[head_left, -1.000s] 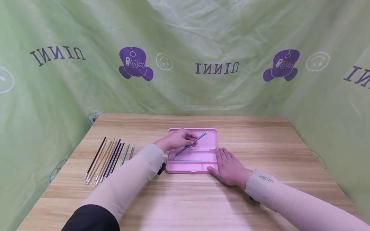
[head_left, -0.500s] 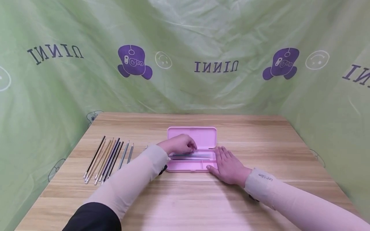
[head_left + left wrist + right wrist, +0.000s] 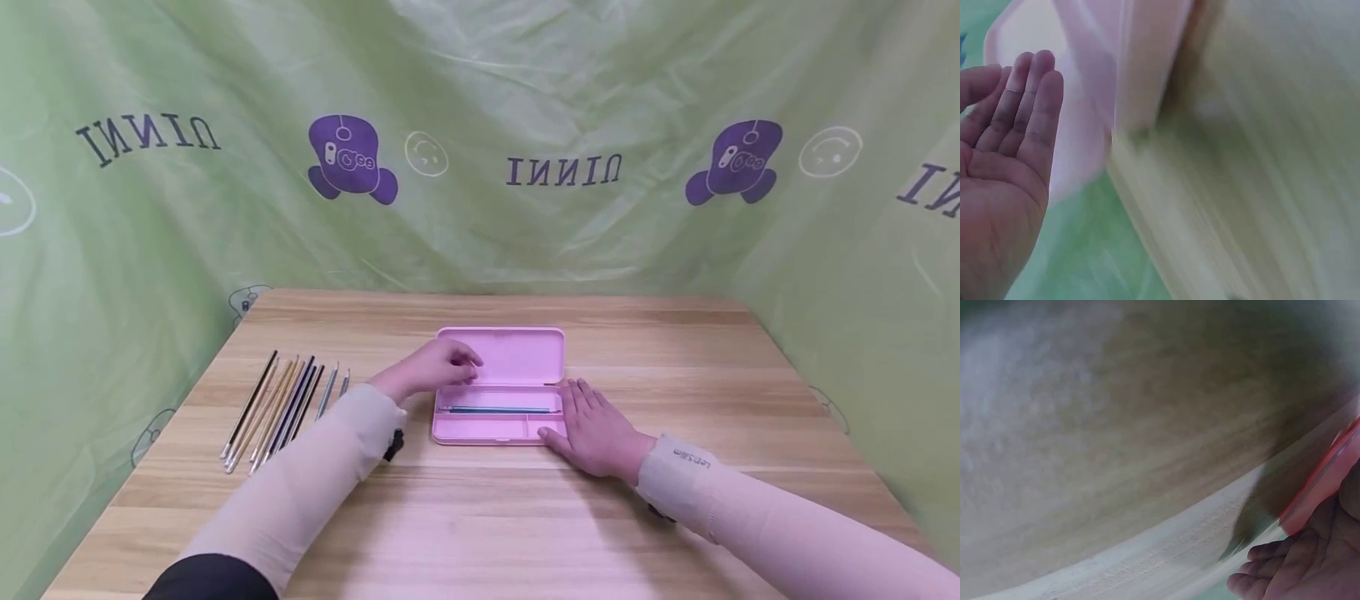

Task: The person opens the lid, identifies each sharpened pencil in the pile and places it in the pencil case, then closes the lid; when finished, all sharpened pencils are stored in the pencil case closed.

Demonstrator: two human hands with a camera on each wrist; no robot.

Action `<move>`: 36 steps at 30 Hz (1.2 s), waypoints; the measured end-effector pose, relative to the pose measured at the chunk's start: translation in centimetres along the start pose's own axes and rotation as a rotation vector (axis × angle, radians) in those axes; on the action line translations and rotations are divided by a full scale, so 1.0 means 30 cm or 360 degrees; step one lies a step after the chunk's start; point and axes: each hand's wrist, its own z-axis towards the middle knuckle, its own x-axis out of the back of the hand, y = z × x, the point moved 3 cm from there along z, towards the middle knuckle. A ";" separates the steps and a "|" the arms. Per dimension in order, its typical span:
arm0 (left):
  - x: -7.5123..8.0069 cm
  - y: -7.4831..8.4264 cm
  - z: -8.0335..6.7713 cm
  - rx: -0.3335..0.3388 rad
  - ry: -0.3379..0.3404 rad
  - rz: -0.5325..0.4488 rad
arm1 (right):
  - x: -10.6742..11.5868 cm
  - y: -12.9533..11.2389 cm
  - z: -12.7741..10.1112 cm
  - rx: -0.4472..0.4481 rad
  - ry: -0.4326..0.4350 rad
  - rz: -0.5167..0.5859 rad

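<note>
On the light wooden table (image 3: 480,517), centre: flat pink plastic pencil case (image 3: 498,387), lid laid open toward the far edge. Left hand (image 3: 431,367) hovers over the case's left end, empty, fingers loosely curled in the head view; the left wrist view shows them nearly straight and together, holding nothing. Forearm in a cream sleeve angles in from lower left. Right hand (image 3: 592,429) lies flat, palm down, fingers spread, against the case's right near corner, thumb touching the front rim. Right wrist view is badly blurred; fingers there seem relaxed, nothing gripped.

Case tray: long rear compartment holds a thin blue-grey pencil (image 3: 498,409) lying lengthwise, possibly two close together — too fine to separate. Front compartments look bare.

Left of the case, well apart: row of slim pencils (image 3: 281,408) in black, gold and grey, laid side by side, slanting toward the near left. Green printed cloth backdrop (image 3: 525,167) surrounds the table.
</note>
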 end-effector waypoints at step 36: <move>0.471 -0.563 -0.742 0.0673 0.1303 -0.1175 | 0.001 0.009 0.001 0.0009 0.0010 0.0045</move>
